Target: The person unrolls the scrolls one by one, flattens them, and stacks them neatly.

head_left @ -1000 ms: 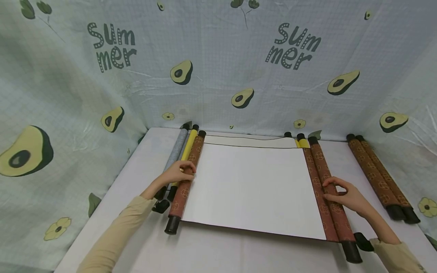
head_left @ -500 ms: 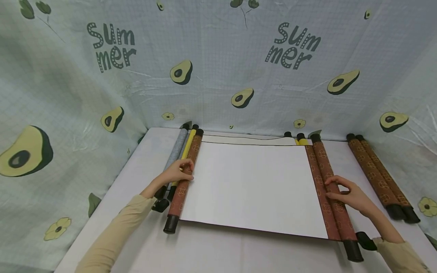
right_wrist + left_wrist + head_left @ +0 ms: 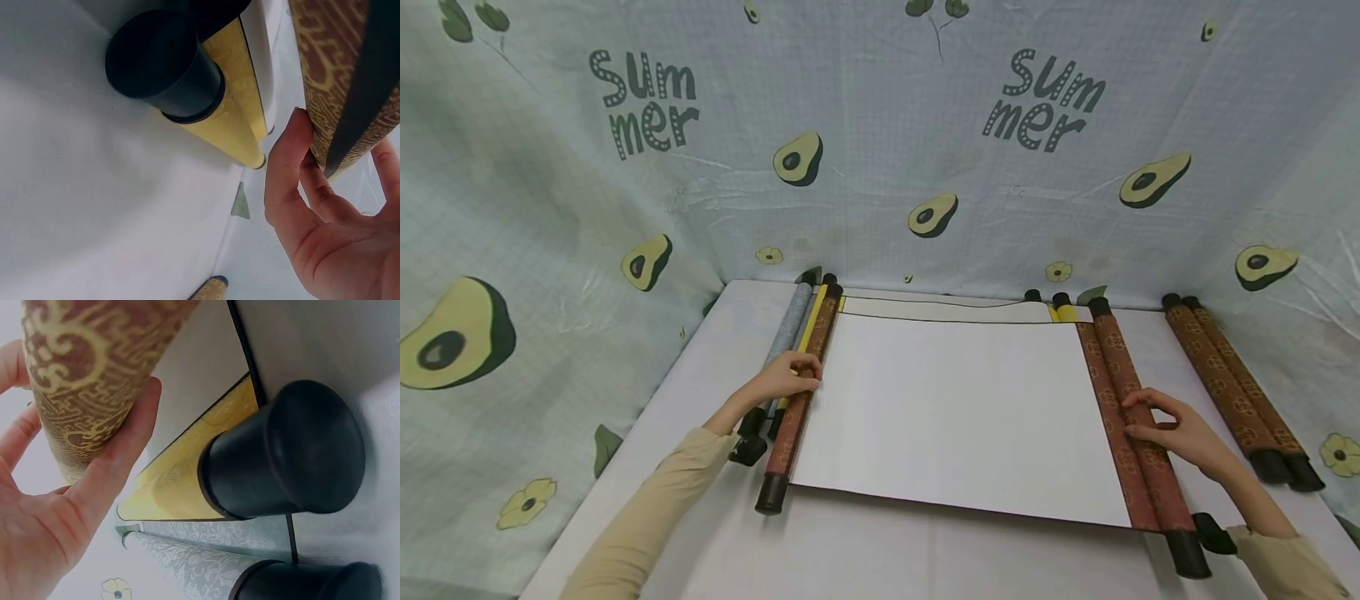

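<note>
A scroll with reddish-brown patterned ends lies spread sideways, its blank white paper (image 3: 955, 408) between two rolled ends. My left hand (image 3: 790, 377) holds the left roller (image 3: 790, 429) between thumb and fingers; in the left wrist view the thumb lies along its underside. The right roller (image 3: 1150, 450) is pinched by my right hand (image 3: 1183, 433) at about mid-length. Both rollers have black end caps. In both wrist views the held roller is raised above a yellow scroll (image 3: 181, 481), which is mostly hidden by the paper in the head view.
A grey-blue patterned scroll (image 3: 790, 325) lies at the left, beside the yellow one. Two rolled brown scrolls (image 3: 1232, 383) lie side by side at the right of the white table (image 3: 865, 558). A curtain printed with avocados (image 3: 932, 217) hangs along the back and sides.
My left hand and its roller have shifted slightly left, my right hand and its roller slightly right. The rollers stand a little farther apart, and the spread paper is wider.
</note>
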Action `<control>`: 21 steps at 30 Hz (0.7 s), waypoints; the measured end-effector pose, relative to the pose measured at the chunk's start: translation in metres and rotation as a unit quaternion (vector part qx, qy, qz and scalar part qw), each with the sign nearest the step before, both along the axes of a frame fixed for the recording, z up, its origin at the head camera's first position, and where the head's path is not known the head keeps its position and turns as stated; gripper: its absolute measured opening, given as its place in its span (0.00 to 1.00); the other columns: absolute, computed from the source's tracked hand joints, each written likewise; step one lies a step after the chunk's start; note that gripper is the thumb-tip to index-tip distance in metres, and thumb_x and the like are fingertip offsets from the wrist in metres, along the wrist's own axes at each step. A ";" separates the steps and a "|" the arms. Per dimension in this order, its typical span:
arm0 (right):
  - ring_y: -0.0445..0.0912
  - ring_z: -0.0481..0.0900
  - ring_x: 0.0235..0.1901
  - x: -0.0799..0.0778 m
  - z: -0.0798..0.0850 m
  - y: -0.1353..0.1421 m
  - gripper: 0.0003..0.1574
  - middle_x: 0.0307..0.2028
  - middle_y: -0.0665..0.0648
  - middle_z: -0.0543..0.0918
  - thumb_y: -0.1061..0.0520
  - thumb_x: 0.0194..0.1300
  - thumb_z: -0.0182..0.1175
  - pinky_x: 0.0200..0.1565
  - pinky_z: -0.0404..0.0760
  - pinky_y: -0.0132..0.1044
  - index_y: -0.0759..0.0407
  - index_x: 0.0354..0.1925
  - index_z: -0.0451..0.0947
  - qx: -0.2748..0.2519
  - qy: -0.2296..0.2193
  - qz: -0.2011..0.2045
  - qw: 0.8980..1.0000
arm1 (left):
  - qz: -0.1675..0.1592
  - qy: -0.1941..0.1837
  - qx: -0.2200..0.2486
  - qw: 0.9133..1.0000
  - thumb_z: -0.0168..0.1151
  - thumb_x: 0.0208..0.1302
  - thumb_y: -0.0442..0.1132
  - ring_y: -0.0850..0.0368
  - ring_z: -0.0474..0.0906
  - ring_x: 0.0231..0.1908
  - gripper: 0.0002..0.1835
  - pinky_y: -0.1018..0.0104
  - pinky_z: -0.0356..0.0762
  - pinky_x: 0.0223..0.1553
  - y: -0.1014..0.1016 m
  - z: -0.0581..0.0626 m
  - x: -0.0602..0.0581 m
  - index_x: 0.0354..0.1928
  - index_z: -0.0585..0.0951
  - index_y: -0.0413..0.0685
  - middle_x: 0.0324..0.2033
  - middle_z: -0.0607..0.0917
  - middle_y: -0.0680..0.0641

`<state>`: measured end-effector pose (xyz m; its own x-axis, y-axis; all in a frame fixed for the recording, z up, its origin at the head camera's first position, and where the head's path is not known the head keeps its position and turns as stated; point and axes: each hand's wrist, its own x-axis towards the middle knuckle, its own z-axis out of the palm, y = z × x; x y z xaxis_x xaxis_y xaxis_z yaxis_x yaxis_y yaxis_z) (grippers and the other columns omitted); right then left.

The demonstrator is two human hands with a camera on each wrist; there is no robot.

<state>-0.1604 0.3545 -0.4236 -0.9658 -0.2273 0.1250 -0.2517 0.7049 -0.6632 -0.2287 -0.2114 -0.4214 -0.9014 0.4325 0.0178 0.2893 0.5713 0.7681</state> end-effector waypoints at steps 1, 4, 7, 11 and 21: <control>0.16 0.56 0.43 0.000 0.000 0.001 0.20 0.39 0.27 0.66 0.55 0.56 0.61 0.37 0.69 0.58 0.61 0.45 0.70 -0.001 0.001 -0.001 1.000 | -0.001 0.002 0.002 1.000 0.59 0.54 0.33 0.57 0.67 0.25 0.02 0.65 0.66 0.28 0.000 -0.001 0.000 0.30 0.77 0.41 0.27 0.78 0.45; 0.16 0.56 0.43 0.000 -0.001 0.002 0.19 0.39 0.28 0.67 0.55 0.56 0.61 0.37 0.69 0.58 0.61 0.45 0.70 -0.002 0.002 -0.002 1.000 | -0.004 0.003 0.008 1.000 0.61 0.53 0.35 0.59 0.64 0.21 0.04 0.66 0.64 0.26 -0.001 -0.002 0.000 0.28 0.76 0.41 0.20 0.73 0.50; 0.17 0.56 0.43 0.002 -0.001 0.002 0.20 0.39 0.28 0.67 0.55 0.56 0.61 0.37 0.69 0.58 0.61 0.45 0.70 -0.004 0.001 -0.001 1.000 | -0.006 -0.001 0.008 1.000 0.65 0.50 0.37 0.61 0.61 0.17 0.10 0.68 0.62 0.24 -0.002 -0.003 0.000 0.28 0.74 0.41 0.15 0.67 0.52; 0.17 0.57 0.42 0.004 -0.001 0.003 0.20 0.39 0.27 0.67 0.56 0.56 0.61 0.37 0.69 0.58 0.62 0.45 0.69 -0.004 0.001 -0.002 1.000 | -0.009 0.008 -0.001 1.000 0.68 0.47 0.34 0.62 0.58 0.15 0.13 0.68 0.60 0.23 -0.002 0.000 0.003 0.29 0.71 0.38 0.15 0.65 0.51; 0.18 0.57 0.43 -0.003 -0.011 0.016 0.18 0.41 0.33 0.71 0.56 0.56 0.61 0.37 0.69 0.53 0.57 0.46 0.71 -0.015 0.001 -0.003 1.000 | -0.033 0.011 0.015 0.999 0.59 0.50 0.23 0.56 0.61 0.22 0.08 0.66 0.61 0.28 0.003 0.031 0.021 0.30 0.69 0.29 0.26 0.71 0.35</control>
